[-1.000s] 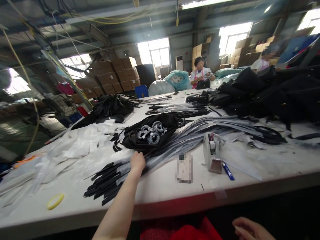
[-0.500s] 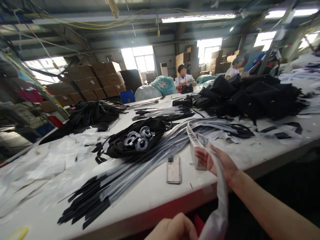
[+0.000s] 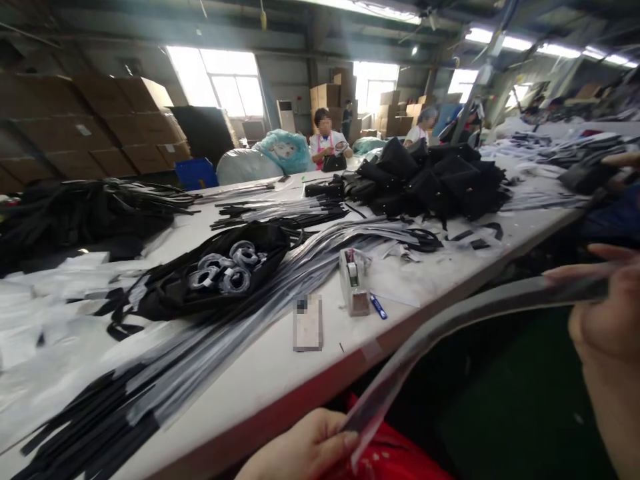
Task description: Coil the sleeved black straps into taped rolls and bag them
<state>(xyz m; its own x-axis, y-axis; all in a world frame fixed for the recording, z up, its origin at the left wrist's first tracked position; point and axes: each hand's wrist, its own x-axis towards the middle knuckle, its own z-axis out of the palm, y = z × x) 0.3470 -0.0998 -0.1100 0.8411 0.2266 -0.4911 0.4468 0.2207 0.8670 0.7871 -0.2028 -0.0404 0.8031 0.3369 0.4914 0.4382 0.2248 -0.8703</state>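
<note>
Low in the head view, my left hand (image 3: 313, 443) pinches one end of a long strap in a clear plastic sleeve (image 3: 425, 337). The wrapped strap arcs up to the right, off the table's front edge. Near the right border, my right hand (image 3: 607, 300) is closed around its other part, with some fingers stretched along it. On the table close to the strap stand a tape dispenser (image 3: 356, 287) and a small blue-handled tool (image 3: 379, 307). A phone-like flat object (image 3: 307, 325), partly pixelated, lies left of them.
Plastic-wrapped black straps (image 3: 200, 360) run across the table (image 3: 220, 407). A black bag (image 3: 170, 287) holds several coiled rolls (image 3: 235, 273). Black bags (image 3: 440, 177) are heaped farther back. A co-worker (image 3: 327, 143) sits opposite; another person's hand (image 3: 625, 160) shows at far right.
My right hand has moved from over the tabletop to the far right, drawing the wrapped strap out between my hands. The tape dispenser is now uncovered. The view has turned right.
</note>
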